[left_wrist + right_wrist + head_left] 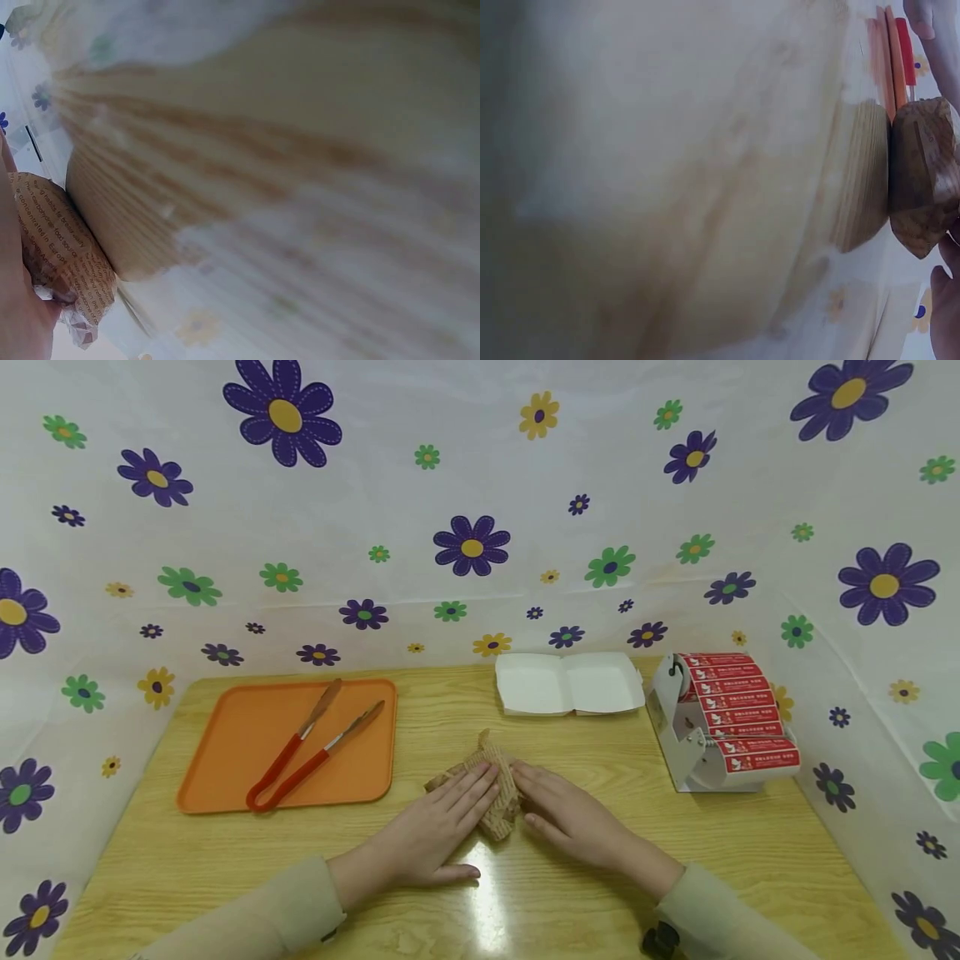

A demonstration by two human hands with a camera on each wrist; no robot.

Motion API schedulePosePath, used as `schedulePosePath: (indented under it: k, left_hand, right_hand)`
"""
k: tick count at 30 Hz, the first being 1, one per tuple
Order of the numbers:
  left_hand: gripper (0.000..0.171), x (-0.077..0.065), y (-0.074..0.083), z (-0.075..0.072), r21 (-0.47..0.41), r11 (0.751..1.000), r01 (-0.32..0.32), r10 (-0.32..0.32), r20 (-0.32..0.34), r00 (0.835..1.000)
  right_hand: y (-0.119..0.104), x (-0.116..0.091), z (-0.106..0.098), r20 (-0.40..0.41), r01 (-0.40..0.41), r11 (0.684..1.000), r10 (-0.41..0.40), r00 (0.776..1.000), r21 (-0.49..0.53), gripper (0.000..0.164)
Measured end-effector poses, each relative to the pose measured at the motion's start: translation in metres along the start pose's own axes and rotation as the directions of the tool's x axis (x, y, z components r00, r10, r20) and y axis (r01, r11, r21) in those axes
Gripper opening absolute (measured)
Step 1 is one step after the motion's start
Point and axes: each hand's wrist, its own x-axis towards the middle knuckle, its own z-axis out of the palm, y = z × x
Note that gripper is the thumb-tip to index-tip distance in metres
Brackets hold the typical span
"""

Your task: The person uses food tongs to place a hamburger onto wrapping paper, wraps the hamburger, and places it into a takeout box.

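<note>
A crumpled wrap of brown printed paper (504, 806) lies on the wooden table in front of me; what it may enclose is hidden. My left hand (435, 831) rests on its left and top, fingers extended and thumb spread away. From the other side, the fingers of my right hand (573, 818) touch the wrap's right edge. Lines of print show on the bulging paper wrap (64, 244) in the left wrist view. In the right wrist view the same wrap (919, 176) sits on the table, with a shiny clear strip across it.
To the left, red-handled tongs (281, 777) lie across an orange tray (247, 727). An opened white food box (531, 683) stands at the back. On the right is a dispenser (693, 764) with a roll of red labels (738, 697). A flowered sheet (480, 477) walls the table.
</note>
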Motion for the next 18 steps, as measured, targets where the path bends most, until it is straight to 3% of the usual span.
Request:
schedulePosePath:
  k: [9, 18]
  left_hand:
    - [0.105, 0.0015, -0.0003, 0.0015, 0.006, 1.000, 0.006, -0.005, -0.021, 1.000]
    - [0.108, 0.0029, -0.0008, -0.0016, 0.002, 1.000, 0.010, -0.010, -0.014, 1.000]
  right_hand:
    - [0.0023, 0.0037, -0.0022, -0.008, 0.126, 0.970, -0.130, 0.991, -0.209, 0.062]
    - [0.0025, 0.0050, -0.0038, 0.017, 0.099, 0.988, -0.098, 0.995, -0.114, 0.064]
